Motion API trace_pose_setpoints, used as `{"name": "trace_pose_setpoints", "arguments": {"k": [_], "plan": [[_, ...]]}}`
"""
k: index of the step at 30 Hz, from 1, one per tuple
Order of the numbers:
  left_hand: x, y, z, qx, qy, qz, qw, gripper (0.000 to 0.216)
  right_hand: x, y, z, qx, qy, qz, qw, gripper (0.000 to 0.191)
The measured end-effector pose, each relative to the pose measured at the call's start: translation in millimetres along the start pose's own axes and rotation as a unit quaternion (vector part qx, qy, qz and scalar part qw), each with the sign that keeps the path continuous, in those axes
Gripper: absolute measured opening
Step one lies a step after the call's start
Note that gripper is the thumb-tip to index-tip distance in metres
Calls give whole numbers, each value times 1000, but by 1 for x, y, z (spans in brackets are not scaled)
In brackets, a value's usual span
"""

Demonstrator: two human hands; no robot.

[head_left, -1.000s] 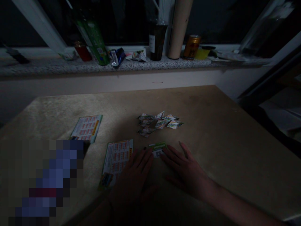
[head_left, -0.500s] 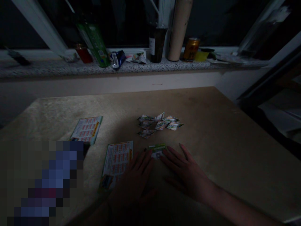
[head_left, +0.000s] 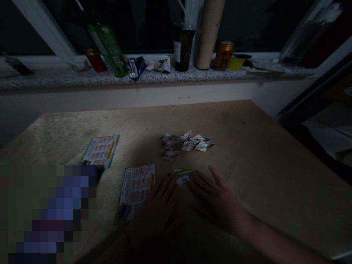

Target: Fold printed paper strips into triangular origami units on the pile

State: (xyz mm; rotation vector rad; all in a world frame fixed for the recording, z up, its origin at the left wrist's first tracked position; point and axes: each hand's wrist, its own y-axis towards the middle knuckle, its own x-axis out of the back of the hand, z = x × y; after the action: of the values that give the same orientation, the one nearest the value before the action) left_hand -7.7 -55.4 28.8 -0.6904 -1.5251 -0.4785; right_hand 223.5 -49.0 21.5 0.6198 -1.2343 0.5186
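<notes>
A small green-and-white printed paper piece (head_left: 184,176) lies on the table between my hands. My left hand (head_left: 158,205) is open, its fingertips at the paper's left edge, and it partly covers a printed sheet (head_left: 137,183) with red blocks of text. Across from it, my right hand (head_left: 216,196) lies open with fingers stretched out, its fingertips touching the paper's right side. Beyond both hands sits a loose cluster of several small folded paper pieces (head_left: 188,145), pointed and printed. Deep shadow hides much of my left hand and its thumb.
Another printed sheet or stack (head_left: 101,151) lies farther left on the wooden table (head_left: 247,154). A pixelated area covers the lower left. The granite windowsill (head_left: 154,77) holds a green bottle (head_left: 115,60), a dark cup (head_left: 183,51), a cardboard tube (head_left: 209,35) and a gold can (head_left: 224,55).
The camera view has shifted very slightly. My hands and the papers stay in the same places on the table.
</notes>
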Motion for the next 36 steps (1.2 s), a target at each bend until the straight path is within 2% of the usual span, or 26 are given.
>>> {"name": "trace_pose_setpoints", "arguments": {"k": [7,14,19,25,36], "plan": [[-7,-3,1,-1,-16,-21,1000,79,-2,2,3,0,-15,11,1000,55],[-5,-1,-1,9,-9,8,1000,75,1,7,2,6,-3,9,1000,49],[-2,1,-1,15,-12,25,1000,77,-2,7,-4,10,-4,-12,1000,44],[-3,1,-2,23,-20,26,999,77,-1,4,-7,-8,-20,-45,999,30],[-4,0,1,8,-16,11,1000,78,-5,3,-9,-15,-20,-114,993,23]]}}
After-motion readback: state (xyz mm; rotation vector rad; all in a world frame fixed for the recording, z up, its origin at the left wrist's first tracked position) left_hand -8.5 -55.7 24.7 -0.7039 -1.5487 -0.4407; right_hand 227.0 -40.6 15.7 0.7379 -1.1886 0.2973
